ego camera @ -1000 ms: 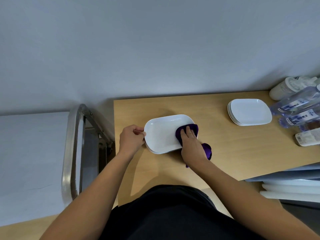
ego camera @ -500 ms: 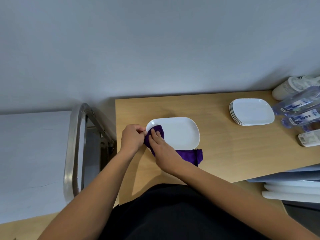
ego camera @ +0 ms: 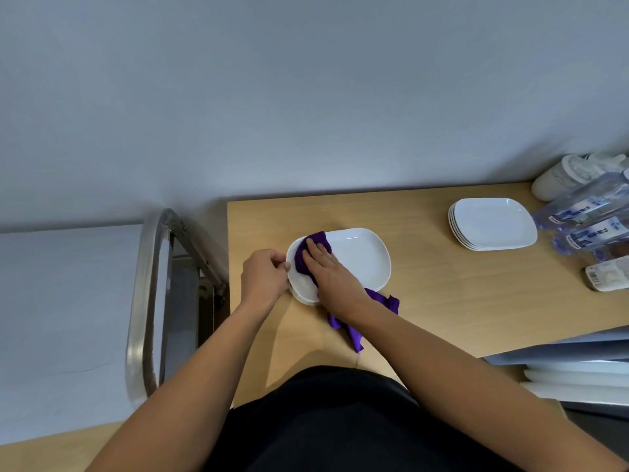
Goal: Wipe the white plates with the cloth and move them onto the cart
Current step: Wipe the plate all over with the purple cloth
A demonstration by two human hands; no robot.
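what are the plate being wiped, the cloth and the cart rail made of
The plate looks glossy white with soft highlights: likely glazed ceramic, though melamine is possible. The cloth is limp purple fabric with a ragged edge, perhaps microfibre. The cart rail is silvery metal with streaky reflections, probably stainless steel.

Cloth (ego camera: pixel 299 259) middle, apparently, beneath right hand (ego camera: pixel 332 274)

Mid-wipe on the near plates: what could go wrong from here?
The right hand presses the purple cloth on the left end of the top plate, which lies on a stack; it may slide, though the left hand grips the rim.
The cloth's tail trails on the table and may snag.
The cart handle stands beside the table; a carried plate may knock it.
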